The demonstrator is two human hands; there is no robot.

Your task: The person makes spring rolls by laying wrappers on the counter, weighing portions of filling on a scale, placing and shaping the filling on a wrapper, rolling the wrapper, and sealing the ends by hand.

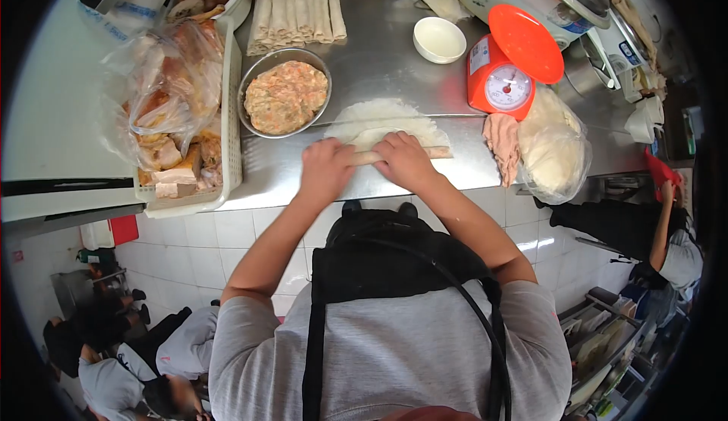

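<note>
My left hand [326,168] and my right hand [406,161] rest side by side on a long thin roll [367,158] near the front edge of the steel table. Their fingers curl over it, and its right end shows past my right hand. Beyond the roll, a thin, pale round wrapper sheet [387,117] lies flat on the steel, its near part meeting the roll. A steel bowl of pinkish filling with orange and green bits [287,96] stands to the left of the sheet. Behind that bowl, several finished rolls [297,10] are stacked in a row.
At left, a white plastic basket [231,110] holds bagged cooked meat. A small white bowl [440,39] and a red dial scale [506,80] stand at right, near a pinkish cloth [500,146] and a plastic bag of pale wrappers [555,152]. Other people are nearby on both sides.
</note>
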